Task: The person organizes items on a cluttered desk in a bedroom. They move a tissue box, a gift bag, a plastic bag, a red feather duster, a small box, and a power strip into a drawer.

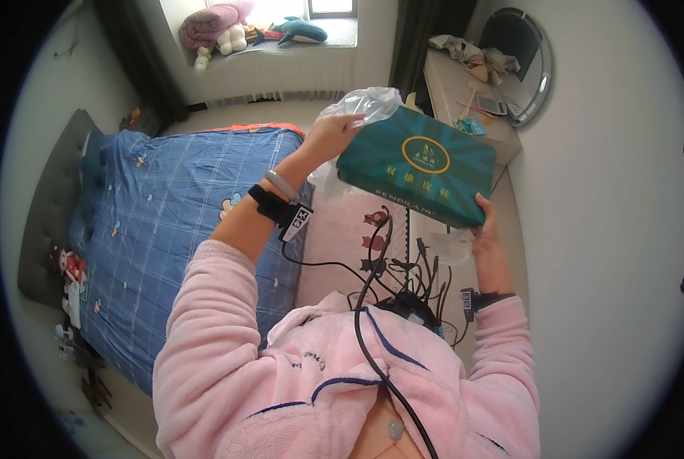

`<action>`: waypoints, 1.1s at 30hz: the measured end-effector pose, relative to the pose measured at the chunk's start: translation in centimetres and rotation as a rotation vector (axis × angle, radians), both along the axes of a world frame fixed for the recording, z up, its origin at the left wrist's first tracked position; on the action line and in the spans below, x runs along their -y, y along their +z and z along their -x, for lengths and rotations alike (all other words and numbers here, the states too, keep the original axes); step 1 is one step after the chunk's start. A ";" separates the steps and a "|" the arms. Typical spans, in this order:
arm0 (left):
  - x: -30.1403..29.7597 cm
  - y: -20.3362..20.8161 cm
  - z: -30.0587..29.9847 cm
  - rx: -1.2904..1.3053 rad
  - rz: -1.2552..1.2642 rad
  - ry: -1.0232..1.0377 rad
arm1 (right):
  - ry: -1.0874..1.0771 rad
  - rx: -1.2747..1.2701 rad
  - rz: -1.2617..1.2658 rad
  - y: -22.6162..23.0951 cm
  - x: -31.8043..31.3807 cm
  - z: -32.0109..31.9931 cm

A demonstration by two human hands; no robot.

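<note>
I hold a flat dark green box [418, 164] with a gold round emblem up in front of me. My left hand [330, 134] grips its far left corner, next to a clear plastic bag [361, 103] bunched behind the box. My right hand [485, 222] holds the box's near right corner from below. Both forearms are in pink fleece sleeves, each with a black wrist strap. Black cables [372, 268] hang over my chest.
A bed with a blue checked cover [166, 222] lies to my left, a pink patterned pillow [350, 237] beneath the box. A white dresser [464, 92] with a round mirror [529, 61] stands at the right wall. Plush toys [227, 34] sit on the window seat.
</note>
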State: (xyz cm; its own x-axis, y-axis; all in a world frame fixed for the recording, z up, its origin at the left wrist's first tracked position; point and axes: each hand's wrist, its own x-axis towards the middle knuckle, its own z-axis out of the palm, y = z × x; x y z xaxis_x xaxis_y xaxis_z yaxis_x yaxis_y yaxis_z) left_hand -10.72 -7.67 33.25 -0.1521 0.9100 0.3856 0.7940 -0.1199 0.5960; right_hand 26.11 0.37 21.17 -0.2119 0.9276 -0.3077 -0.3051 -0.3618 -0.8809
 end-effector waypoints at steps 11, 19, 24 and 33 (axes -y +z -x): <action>-0.9 -1.1 -3.2 -0.267 -0.110 0.098 | -0.085 -0.231 0.087 -1.3 0.4 2.6; -4.6 -2.2 -6.1 0.245 -0.243 -0.015 | -0.085 -0.043 -0.105 0.4 3.6 4.6; -8.4 -2.4 -5.8 0.658 -0.245 -0.032 | -0.047 -0.015 -0.435 1.4 4.0 5.6; -10.0 -7.1 -3.4 1.057 -0.124 0.134 | -0.028 0.722 -0.748 -1.3 2.8 5.9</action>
